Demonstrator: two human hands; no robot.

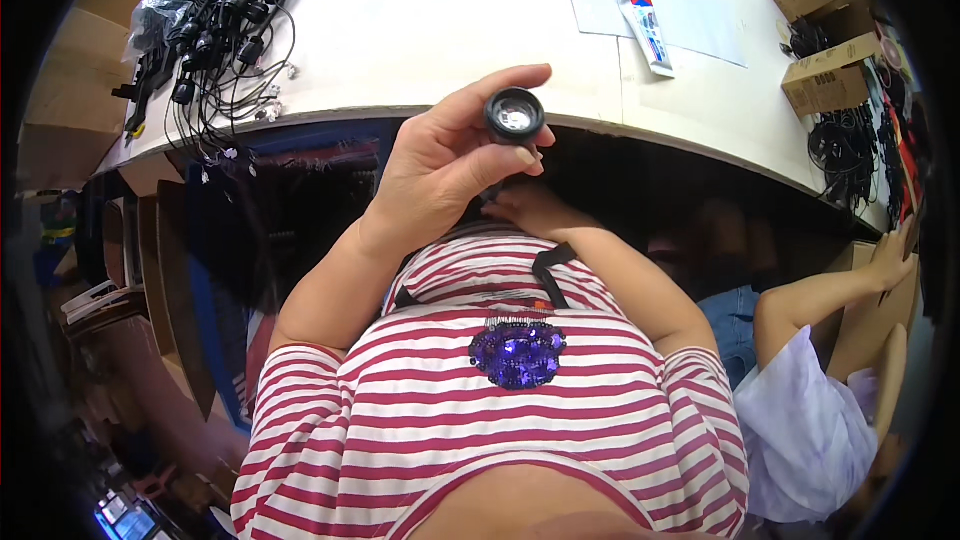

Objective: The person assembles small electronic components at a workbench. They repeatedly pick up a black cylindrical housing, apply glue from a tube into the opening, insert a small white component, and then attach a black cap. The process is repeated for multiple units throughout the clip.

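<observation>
Up in front of my chest, my left hand (455, 155) is closed around a small black cylinder with a round clear lens (515, 114) in its end. The thumb presses from below and the fingers wrap its far side; the lens faces up toward me. Lower down, close to my waist, my right hand (530, 210) is partly in shadow under the left one. Its fingers look curled together by a dark strip, and what they hold is hard to make out.
Black cables with round black heads (240, 10) heap on the white table's (450, 30) left side. A toothpaste-like tube (648, 30) lies on white paper (705, 25). Cardboard boxes (825, 80) and more cables (845, 150) are at right. Beside me sits another person in a pale top (810, 430).
</observation>
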